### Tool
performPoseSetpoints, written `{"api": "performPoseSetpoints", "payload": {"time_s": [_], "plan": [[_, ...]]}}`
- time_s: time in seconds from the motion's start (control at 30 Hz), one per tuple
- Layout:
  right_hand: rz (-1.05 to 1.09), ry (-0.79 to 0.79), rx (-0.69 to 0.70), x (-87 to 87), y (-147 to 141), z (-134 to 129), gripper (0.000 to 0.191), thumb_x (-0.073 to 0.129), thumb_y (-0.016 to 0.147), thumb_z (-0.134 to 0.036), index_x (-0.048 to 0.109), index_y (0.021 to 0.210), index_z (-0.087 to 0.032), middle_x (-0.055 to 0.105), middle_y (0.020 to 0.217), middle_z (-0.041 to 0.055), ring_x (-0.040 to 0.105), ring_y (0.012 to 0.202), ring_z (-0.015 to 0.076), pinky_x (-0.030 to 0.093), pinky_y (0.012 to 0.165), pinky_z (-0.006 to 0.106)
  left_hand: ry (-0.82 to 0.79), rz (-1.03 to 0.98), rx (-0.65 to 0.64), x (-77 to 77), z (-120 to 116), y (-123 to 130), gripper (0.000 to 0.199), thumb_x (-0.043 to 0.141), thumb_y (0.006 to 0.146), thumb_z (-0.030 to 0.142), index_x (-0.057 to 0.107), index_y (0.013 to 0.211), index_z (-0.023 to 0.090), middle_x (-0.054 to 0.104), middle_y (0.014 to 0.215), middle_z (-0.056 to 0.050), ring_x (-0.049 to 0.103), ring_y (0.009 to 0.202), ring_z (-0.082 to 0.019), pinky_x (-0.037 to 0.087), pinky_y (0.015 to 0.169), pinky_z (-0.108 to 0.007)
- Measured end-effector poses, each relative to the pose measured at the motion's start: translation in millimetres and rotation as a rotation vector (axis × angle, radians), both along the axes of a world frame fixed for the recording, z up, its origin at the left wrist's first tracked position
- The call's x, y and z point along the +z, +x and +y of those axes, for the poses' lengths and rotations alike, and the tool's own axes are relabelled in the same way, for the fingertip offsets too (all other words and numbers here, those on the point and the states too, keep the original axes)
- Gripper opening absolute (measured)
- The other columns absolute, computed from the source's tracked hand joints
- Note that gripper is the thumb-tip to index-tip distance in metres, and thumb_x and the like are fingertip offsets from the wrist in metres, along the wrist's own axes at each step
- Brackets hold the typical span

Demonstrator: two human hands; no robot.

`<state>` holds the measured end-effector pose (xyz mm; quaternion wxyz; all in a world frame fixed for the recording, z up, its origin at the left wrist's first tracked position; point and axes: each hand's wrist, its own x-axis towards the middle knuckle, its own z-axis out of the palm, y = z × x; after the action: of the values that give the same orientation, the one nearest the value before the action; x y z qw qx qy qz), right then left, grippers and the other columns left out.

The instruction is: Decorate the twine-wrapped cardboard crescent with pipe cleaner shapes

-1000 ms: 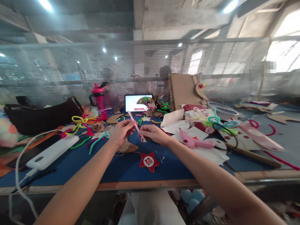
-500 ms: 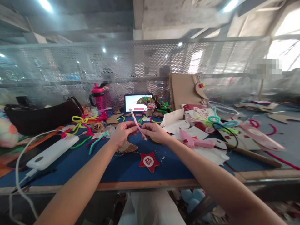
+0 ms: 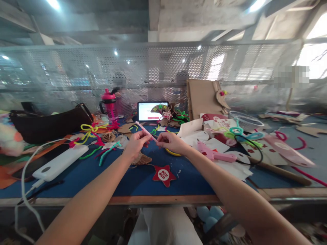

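A thin pink twisted pipe cleaner (image 3: pixel 143 128) runs slantwise between my hands above the blue tabletop. My left hand (image 3: pixel 137 143) pinches it near the middle, and its upper end sticks out past my fingers. At its lower end, the fingertips of my right hand (image 3: pixel 170 142) are closed on it. Below my hands lies a red cardboard star (image 3: pixel 164 175) with a white round emblem. A brown crescent-shaped cardboard piece (image 3: pixel 143 159) sits just left of the star, partly behind my left hand, and a string seems to join the two.
To the right are a pink glue gun (image 3: pixel 216 154), white paper pieces and a wooden stick (image 3: pixel 281 170). A white power bank (image 3: pixel 60 162) with a cable lies left. Behind stand a pink bottle (image 3: pixel 110 107), a tablet (image 3: pixel 145 111) and cardboard sheets (image 3: pixel 203 98).
The pipe cleaner has tilted flatter, its upper end shifting left. My right hand's fingers have curled in more at its lower end. The whole view has shifted slightly.
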<state>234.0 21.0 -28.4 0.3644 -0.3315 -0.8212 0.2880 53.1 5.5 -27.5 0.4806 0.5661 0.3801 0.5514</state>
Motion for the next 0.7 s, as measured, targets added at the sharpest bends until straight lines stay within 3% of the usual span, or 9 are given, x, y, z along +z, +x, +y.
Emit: {"api": "performPoseSetpoints", "payload": {"time_s": [0.1,0.2,0.3,0.4,0.47,0.53,0.7], "plan": [[-0.072,0.146,-0.114,-0.6,-3.0,-2.0,0.007,0.060,0.074,-0.022,0.057,0.073,-0.016,0.059,0.067,-0.0007,0.052,0.061,0.0111,0.038,0.057,0.022,-0.008,-0.014,0.014,-3.1,0.8,2.5,0.026,0.072,0.060,0.035,0.057,0.066,0.015,0.051,0.056,0.004,0.045,0.048,-0.007,0.035,0.045,-0.018],[-0.105,0.142,-0.128,-1.9,-5.1,-3.4,0.006,0.060,0.074,-0.022,0.057,0.074,-0.016,0.061,0.068,-0.0003,0.054,0.062,0.0114,0.038,0.058,0.022,0.037,0.094,0.036,-3.6,3.9,-0.3,0.026,0.068,0.064,0.039,0.058,0.069,0.016,0.053,0.058,0.003,0.048,0.050,-0.009,0.038,0.047,-0.020],[-0.115,0.082,-0.131,-4.0,-4.0,-1.4,0.010,0.060,0.076,-0.026,0.057,0.075,-0.017,0.062,0.069,0.0002,0.056,0.063,0.0117,0.040,0.059,0.022,0.173,0.491,0.137,5.0,7.8,-13.7,0.027,0.061,0.072,0.043,0.063,0.080,0.017,0.061,0.065,-0.002,0.057,0.057,-0.015,0.044,0.054,-0.025],[-0.167,0.033,-0.197,-6.1,-1.6,1.7,0.013,0.057,0.079,-0.029,0.058,0.076,-0.017,0.063,0.067,0.0004,0.058,0.061,0.0121,0.040,0.058,0.022,0.302,1.088,0.469,20.9,10.3,-39.2,0.022,0.061,0.074,0.036,0.066,0.087,0.018,0.068,0.082,-0.009,0.064,0.078,-0.025,0.048,0.071,-0.034],[-0.242,0.037,-0.243,-7.3,-1.1,2.4,0.012,0.056,0.079,-0.029,0.059,0.077,-0.018,0.064,0.067,0.0008,0.059,0.062,0.0128,0.039,0.058,0.022,0.147,1.436,0.646,29.8,11.4,-59.7,0.020,0.058,0.075,0.026,0.067,0.089,0.016,0.068,0.094,-0.016,0.063,0.090,-0.033,0.047,0.075,-0.042],[-0.319,0.061,-0.267,-8.6,-1.7,1.8,0.011,0.057,0.079,-0.028,0.061,0.079,-0.018,0.067,0.071,0.0016,0.060,0.065,0.0137,0.039,0.059,0.022,-0.091,1.631,0.656,34.3,12.6,-79.1,0.027,0.059,0.070,0.019,0.068,0.095,0.014,0.066,0.103,-0.021,0.061,0.098,-0.038,0.047,0.077,-0.045],[-0.446,0.096,-0.253,-12.4,-4.1,-0.4,0.014,0.057,0.079,-0.031,0.064,0.084,-0.020,0.069,0.079,0.0025,0.061,0.070,0.0157,0.039,0.060,0.023,-0.323,1.738,0.575,31.0,18.9,-105.5,0.042,0.062,0.066,0.015,0.065,0.108,0.017,0.061,0.118,-0.020,0.058,0.106,-0.036,0.047,0.082,-0.044]]}}
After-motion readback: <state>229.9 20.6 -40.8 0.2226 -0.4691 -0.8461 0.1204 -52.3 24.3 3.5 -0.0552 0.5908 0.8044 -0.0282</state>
